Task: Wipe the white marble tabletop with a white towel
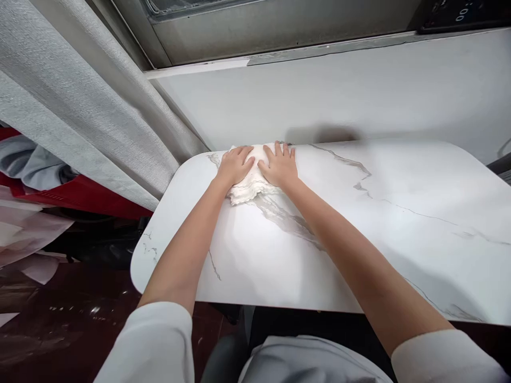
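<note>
A folded white cloth [257, 183] lies in layers on the white marble-patterned table [255, 255], close to its far edge. My left hand [235, 166] rests flat on the cloth's left side, fingers extended. On the right side of the cloth, my right hand [280, 164] presses down with its fingers spread. Both palms touch the cloth from above, and neither hand grips it. Parts of the cloth are hidden under the hands.
A white wall [319, 96] stands behind the table, below a metal window frame [223, 34]. Grey curtains [99, 101] hang at the left, near a red container [91, 194] with fabric in it. A dark device with lit digits [463, 13] sits at the upper right.
</note>
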Demonstrator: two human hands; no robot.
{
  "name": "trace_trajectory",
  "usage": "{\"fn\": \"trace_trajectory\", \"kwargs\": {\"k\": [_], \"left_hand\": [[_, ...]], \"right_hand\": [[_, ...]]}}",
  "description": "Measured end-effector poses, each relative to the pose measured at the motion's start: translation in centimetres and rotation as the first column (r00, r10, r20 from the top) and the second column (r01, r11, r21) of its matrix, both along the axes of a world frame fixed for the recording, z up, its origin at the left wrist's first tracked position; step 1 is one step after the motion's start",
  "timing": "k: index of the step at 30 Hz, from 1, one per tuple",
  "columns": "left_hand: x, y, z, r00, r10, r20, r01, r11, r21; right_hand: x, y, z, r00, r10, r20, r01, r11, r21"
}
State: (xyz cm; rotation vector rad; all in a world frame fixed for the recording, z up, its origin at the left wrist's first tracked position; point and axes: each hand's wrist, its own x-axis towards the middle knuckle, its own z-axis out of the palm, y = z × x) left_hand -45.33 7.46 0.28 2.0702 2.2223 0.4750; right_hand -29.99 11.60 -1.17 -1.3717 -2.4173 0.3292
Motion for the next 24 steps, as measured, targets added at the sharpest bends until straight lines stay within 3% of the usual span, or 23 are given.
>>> {"fn": "trace_trajectory", "kwargs": {"k": [10, 16, 24], "left_hand": [[-1.8, 2.0, -0.1, 0.993, 0.117, -0.030, -0.117, 0.993, 0.026], [-3.5, 2.9, -0.1, 0.993, 0.103, -0.052, -0.103, 0.995, -0.004], [-7.3, 1.7, -0.4, 0.991, 0.127, -0.035, -0.126, 0.992, 0.017]], "right_hand": [[-2.2, 2.2, 0.3, 1.000, 0.003, 0.010, -0.002, 1.000, -0.028], [-3.6, 2.5, 0.2, 1.000, -0.017, -0.012, 0.017, 1.000, -0.012], [-6.9, 1.0, 0.1, 0.999, 0.005, -0.049, -0.005, 1.000, 0.007]]}}
